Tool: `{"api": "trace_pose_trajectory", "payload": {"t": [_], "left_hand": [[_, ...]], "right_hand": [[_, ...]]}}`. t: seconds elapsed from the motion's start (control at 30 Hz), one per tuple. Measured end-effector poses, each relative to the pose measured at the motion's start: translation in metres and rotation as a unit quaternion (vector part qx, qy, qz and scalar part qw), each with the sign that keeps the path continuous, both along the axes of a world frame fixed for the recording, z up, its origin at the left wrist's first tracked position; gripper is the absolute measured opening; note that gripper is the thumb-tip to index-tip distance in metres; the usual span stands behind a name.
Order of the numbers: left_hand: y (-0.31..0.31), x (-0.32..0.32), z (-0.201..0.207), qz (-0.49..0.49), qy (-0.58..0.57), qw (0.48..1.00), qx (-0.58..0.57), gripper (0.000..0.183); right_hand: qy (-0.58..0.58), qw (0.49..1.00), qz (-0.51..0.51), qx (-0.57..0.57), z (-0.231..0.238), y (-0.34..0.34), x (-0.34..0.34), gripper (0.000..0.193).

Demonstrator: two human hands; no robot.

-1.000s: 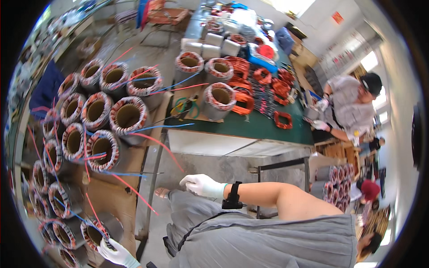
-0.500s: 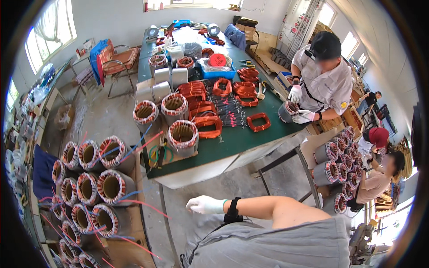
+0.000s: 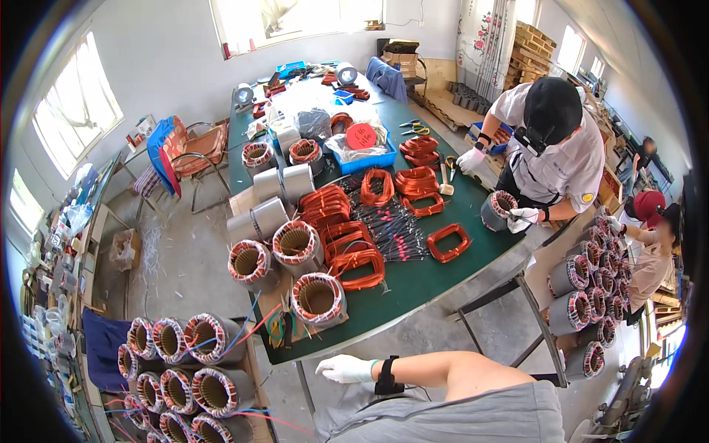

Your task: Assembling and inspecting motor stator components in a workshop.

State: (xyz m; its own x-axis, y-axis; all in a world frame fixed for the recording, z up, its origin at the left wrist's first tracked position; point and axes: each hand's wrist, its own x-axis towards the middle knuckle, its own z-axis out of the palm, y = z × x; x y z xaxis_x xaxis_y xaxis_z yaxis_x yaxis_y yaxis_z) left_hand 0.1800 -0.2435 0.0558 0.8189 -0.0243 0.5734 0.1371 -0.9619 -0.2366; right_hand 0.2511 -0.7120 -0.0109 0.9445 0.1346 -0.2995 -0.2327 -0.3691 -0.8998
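My right hand point(image 3: 347, 368), in a white glove with a black band on the wrist, hangs below the front edge of the green table point(image 3: 391, 314). Its fingers are loosely stretched and hold nothing. Nearest to it on the table corner stands a grey motor stator point(image 3: 340, 304) with red-and-white lashed windings. Beside that stator lie green-handled scissors point(image 3: 278, 332). To the left of the hand, several more stators point(image 3: 238, 391) stand in rows, with red and blue leads trailing out. My left hand is not in view.
Red copper coils point(image 3: 358, 267), a blue tray point(image 3: 369, 164) and a mallet point(image 3: 446, 187) lie on the table. Across it, a co-worker point(image 3: 550, 140) steadies a stator point(image 3: 490, 215) with one gloved hand. A black metal frame point(image 3: 545, 317) and stacked stators point(image 3: 569, 314) stand at right.
The view has shifted, so the table and the stators sit lower. The co-worker has taken one hand off the stator and put it nearer the mallet. My right hand stays without anything in it.
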Motion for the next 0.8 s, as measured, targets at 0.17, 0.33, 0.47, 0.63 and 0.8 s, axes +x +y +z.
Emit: {"api": "trace_pose_trajectory", "payload": {"t": [0.17,0.33,0.47,0.63,0.8], "left_hand": [[-0.001,0.003,0.004,0.033,-0.008,0.998,0.051,0.030],[0.040,-0.024,-0.010,0.115,-0.065,0.945,0.301,0.034],[0.084,-0.066,-0.026,0.101,0.056,0.970,0.213,0.008],[0.065,-0.073,0.027,0.236,0.254,0.924,-0.164,0.030],[0.078,-0.032,-0.003,0.168,0.136,0.926,-0.311,0.026]], "right_hand": [[0.039,0.999,-0.001,0.022,-0.022,-0.013,0.011,0.035],[0.089,0.995,-0.025,0.043,-0.035,-0.028,0.004,0.036],[0.144,0.989,-0.015,0.043,-0.024,-0.031,-0.001,0.036],[0.116,0.990,0.072,0.047,-0.038,-0.010,0.007,0.035],[0.075,0.982,0.069,0.157,-0.082,-0.017,0.013,0.029]]}}
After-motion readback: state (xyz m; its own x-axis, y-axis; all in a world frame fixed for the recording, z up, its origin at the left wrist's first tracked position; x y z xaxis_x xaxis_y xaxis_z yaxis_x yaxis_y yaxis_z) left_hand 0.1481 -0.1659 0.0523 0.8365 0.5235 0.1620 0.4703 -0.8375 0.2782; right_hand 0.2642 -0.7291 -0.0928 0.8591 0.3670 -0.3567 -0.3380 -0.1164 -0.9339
